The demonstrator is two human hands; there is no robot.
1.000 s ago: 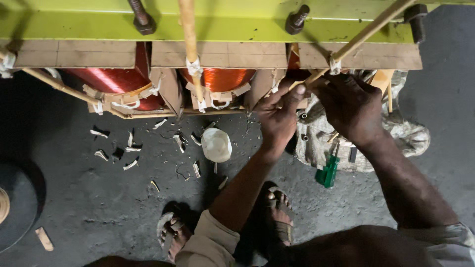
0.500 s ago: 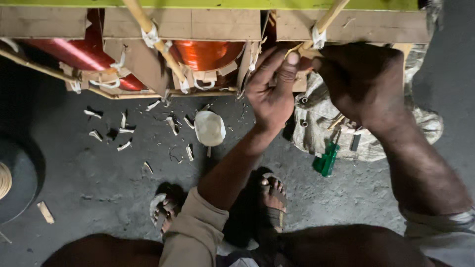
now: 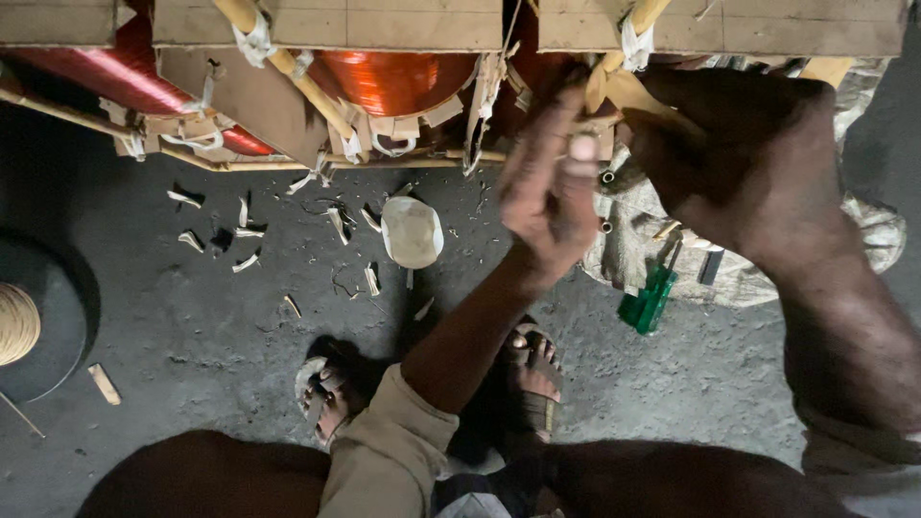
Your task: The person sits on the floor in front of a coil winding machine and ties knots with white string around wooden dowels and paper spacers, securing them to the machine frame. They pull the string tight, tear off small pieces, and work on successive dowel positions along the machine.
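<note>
Copper-coloured wire coils [image 3: 393,82], glossy and tightly wound, sit in a row under flat cardboard-like strips [image 3: 326,24] at the top of the view. Pale bamboo-like sticks [image 3: 288,67] run slantwise across them, tied with white tape.

Left hand [image 3: 547,192]: raised in front of the coil assembly, blurred. Fingers half curled, thumb up; cannot tell whether anything is pinched between them.

Right hand [image 3: 748,163]: closed around the end of a tan wedge or stick [image 3: 624,96] at the gap between two coils, just beside the left hand. Grip looks firm, knuckles toward the camera.

Handling judgement: the stick looks light, stiff and dry, likely to splinter if bent; best taken near its outer end, where the right hand has it. The coils look heavy and rigid as a body, but the wire surface would scratch easily. The tape ties are soft.

Floor [image 3: 192,317]: grey, rough, strewn with small pale offcuts [image 3: 245,230]; a whitish rounded object [image 3: 413,230], kind unclear; a green-handled tool [image 3: 648,302] against a crumpled cloth [image 3: 863,240]. Sandalled feet [image 3: 532,369] below.

Obscured: the coil behind the hands, the stick's inner end, the right forearm cut off at the frame edge. A dark disc with a pale spool [image 3: 17,321] is cropped at the left.
</note>
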